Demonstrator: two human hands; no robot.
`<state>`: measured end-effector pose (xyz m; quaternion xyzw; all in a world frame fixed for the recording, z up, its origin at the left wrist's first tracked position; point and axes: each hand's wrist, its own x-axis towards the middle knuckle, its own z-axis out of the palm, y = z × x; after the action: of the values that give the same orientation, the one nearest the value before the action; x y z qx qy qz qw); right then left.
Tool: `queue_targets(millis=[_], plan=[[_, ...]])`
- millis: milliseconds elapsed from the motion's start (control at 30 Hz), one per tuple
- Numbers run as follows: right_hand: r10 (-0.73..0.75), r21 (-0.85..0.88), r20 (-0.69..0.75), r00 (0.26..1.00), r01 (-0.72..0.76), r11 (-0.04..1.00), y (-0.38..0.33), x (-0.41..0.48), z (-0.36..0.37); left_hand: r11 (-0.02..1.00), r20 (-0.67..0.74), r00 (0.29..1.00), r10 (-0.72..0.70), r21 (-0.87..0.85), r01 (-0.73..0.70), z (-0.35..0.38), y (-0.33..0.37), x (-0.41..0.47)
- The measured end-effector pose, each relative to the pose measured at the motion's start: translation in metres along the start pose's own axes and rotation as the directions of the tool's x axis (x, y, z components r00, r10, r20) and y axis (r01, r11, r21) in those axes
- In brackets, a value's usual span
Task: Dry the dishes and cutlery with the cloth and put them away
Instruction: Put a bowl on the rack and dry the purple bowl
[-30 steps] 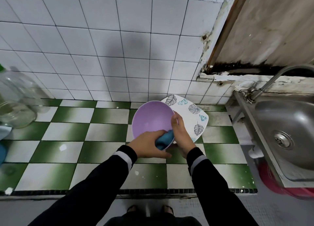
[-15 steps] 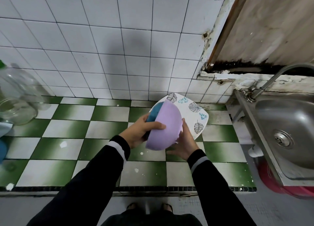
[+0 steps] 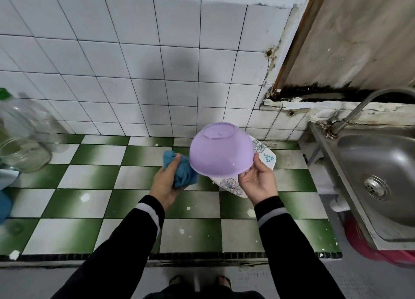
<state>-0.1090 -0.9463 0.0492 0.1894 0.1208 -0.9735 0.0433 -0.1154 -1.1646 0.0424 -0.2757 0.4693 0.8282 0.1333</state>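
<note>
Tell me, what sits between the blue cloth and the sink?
In the head view, the upturned purple bowl in the right hand, with a flowered plate beneath.

Right hand (image 3: pixel 258 182) holds the upturned purple bowl (image 3: pixel 221 152); left hand (image 3: pixel 165 184) grips the blue cloth (image 3: pixel 183 170).

Checkered counter (image 3: pixel 94 204) — plate (image 3: pixel 231 185), jars (image 3: pixel 24 150), maybe w/ bottle.

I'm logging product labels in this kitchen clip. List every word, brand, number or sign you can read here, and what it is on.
None: no readable text shows anywhere in this view.
The upturned lilac plastic bowl is plain.
The white square plate bears only printed flowers and leaves.
The clear plastic jug with a green cap shows no legible label.
The crumpled blue cloth is unmarked.
</note>
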Motion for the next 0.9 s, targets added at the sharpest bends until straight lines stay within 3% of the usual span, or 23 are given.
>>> queue_targets(millis=[67,133,233,300,367,433,500,533,633,700,767,867,900], plan=[[-0.082,-0.122,-0.027,0.996,0.078,0.989,0.000,-0.002,0.012,0.992,-0.167,0.978,0.125,-0.003,-0.127,0.005,-0.005,-0.001],[-0.186,-0.306,-0.018,0.982,0.172,0.936,0.004,-0.003,0.020,0.927,-0.158,0.922,0.353,0.196,-0.321,0.014,-0.005,-0.009],[-0.274,-0.629,0.013,0.962,0.221,0.746,0.019,-0.006,0.030,0.675,0.135,0.815,0.564,0.494,-0.549,0.032,-0.006,-0.025],[-0.286,-0.740,0.066,0.956,0.240,0.629,0.034,-0.009,0.037,0.502,0.335,0.755,0.564,0.587,-0.635,0.042,-0.008,-0.030],[-0.256,-0.766,0.089,0.963,0.230,0.600,0.045,-0.015,0.048,0.338,0.495,0.676,0.546,0.609,-0.718,0.050,-0.010,-0.029],[-0.246,-0.790,0.098,0.964,0.225,0.570,0.051,-0.019,0.050,0.262,0.560,0.653,0.510,0.622,-0.738,0.054,-0.005,-0.026],[-0.287,-0.823,0.149,0.946,0.279,0.494,0.053,-0.022,0.049,0.263,0.555,0.686,0.472,0.654,-0.710,0.056,0.003,-0.023],[-0.303,-0.837,0.181,0.936,0.309,0.451,0.052,-0.022,0.046,0.310,0.523,0.718,0.459,0.663,-0.681,0.057,0.007,-0.020],[-0.288,-0.859,0.236,0.928,0.338,0.384,0.047,-0.021,0.044,0.588,0.327,0.873,0.361,0.647,-0.486,0.054,0.018,-0.009],[-0.276,-0.872,0.237,0.932,0.329,0.362,0.043,-0.021,0.043,0.632,0.271,0.917,0.291,0.665,-0.397,0.050,0.019,-0.004],[-0.282,-0.879,0.215,0.935,0.311,0.361,0.043,-0.019,0.043,0.507,0.371,0.853,0.368,0.689,-0.518,0.048,0.013,-0.009],[-0.258,-0.880,0.193,0.947,0.283,0.382,0.045,-0.014,0.041,0.150,0.649,0.618,0.445,0.626,-0.765,0.053,0.007,-0.016],[-0.249,-0.890,0.202,0.947,0.284,0.357,0.044,-0.013,0.040,0.130,0.664,0.606,0.438,0.621,-0.773,0.055,0.007,-0.013]])
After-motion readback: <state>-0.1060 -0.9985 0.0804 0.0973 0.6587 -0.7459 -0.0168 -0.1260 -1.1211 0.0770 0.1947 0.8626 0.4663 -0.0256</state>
